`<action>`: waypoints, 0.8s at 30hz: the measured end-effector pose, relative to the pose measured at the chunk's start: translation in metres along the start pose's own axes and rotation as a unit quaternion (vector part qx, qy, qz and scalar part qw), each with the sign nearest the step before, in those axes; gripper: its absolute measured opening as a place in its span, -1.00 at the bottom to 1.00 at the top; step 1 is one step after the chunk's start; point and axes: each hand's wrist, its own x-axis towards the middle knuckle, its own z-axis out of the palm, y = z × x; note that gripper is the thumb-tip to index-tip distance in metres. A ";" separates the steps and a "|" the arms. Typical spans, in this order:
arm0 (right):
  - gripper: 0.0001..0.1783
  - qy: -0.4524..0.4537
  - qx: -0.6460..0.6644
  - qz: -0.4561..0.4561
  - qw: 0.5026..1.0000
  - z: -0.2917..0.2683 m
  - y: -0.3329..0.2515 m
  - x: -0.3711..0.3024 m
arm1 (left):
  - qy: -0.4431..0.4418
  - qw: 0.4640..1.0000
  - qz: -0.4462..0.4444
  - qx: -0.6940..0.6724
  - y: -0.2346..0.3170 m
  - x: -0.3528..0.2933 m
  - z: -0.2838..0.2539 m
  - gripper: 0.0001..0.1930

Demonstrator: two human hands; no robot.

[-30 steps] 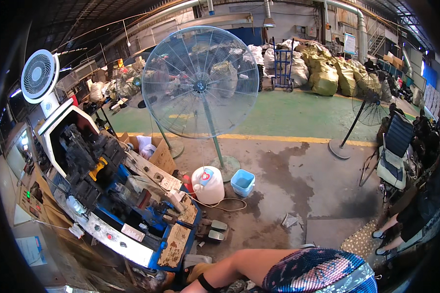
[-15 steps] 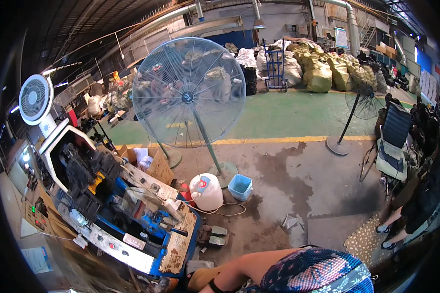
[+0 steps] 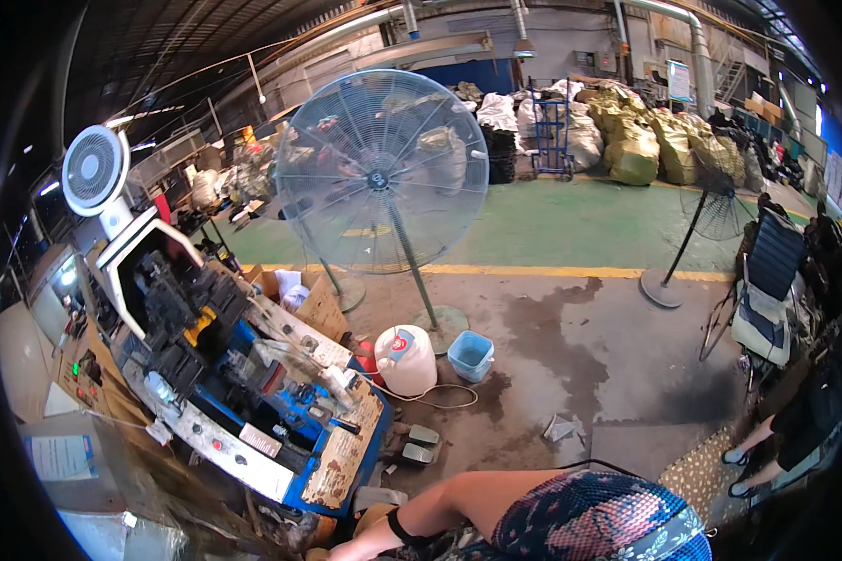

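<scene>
More of the right hand (image 3: 357,546) shows below its black wristband (image 3: 410,527) than half a second ago, and the scenery has slid rightward. White-and-blue machine (image 3: 253,372) fills the lower left; the hand is near its lower corner, cut by the bottom edge, its grip impossible to tell. Beside the wrist sits something tan (image 3: 376,515), then, higher, a white jug (image 3: 406,363) and blue bucket (image 3: 471,359) at centre.

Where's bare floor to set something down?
Green floor between sacks and yellow line; brown floor, stained in patches, between blue bucket and chair. Crowded: machine, packed with parts; around the jug, with bucket, tube and fan base close by.
</scene>
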 end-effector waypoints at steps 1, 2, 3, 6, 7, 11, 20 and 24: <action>-0.55 -0.009 -0.001 0.005 1.000 0.005 -0.002 0.003 | -0.004 1.000 0.004 -0.004 -0.001 0.001 -0.002 -0.40; -0.56 -0.043 -0.074 0.018 0.996 0.011 -0.017 -0.044 | 0.016 1.000 0.008 -0.013 -0.007 -0.009 -0.021 -0.39; -0.57 -0.047 -0.141 0.012 0.989 0.016 -0.010 -0.044 | 0.002 1.000 0.008 -0.020 -0.010 -0.006 -0.018 -0.39; -0.61 -0.055 -0.334 -0.007 0.941 0.031 0.026 0.003 | -0.051 0.998 0.007 -0.039 -0.016 0.017 -0.010 -0.38; -0.62 -0.057 -0.396 -0.013 0.917 0.032 0.031 0.029 | -0.070 0.997 0.007 -0.044 -0.019 0.026 -0.005 -0.37; -0.66 -0.052 -0.620 -0.035 0.782 0.038 0.064 0.090 | -0.156 0.986 0.005 -0.062 -0.032 0.072 0.022 -0.35; -0.03 -0.149 -0.231 0.147 0.950 -0.002 0.043 0.047 | -0.146 0.985 0.011 -0.087 -0.052 0.042 0.017 -0.31; -0.16 -0.111 -0.247 -0.142 0.952 -0.008 0.094 0.062 | 0.094 0.950 0.000 -0.297 -0.054 -0.054 -0.035 -0.41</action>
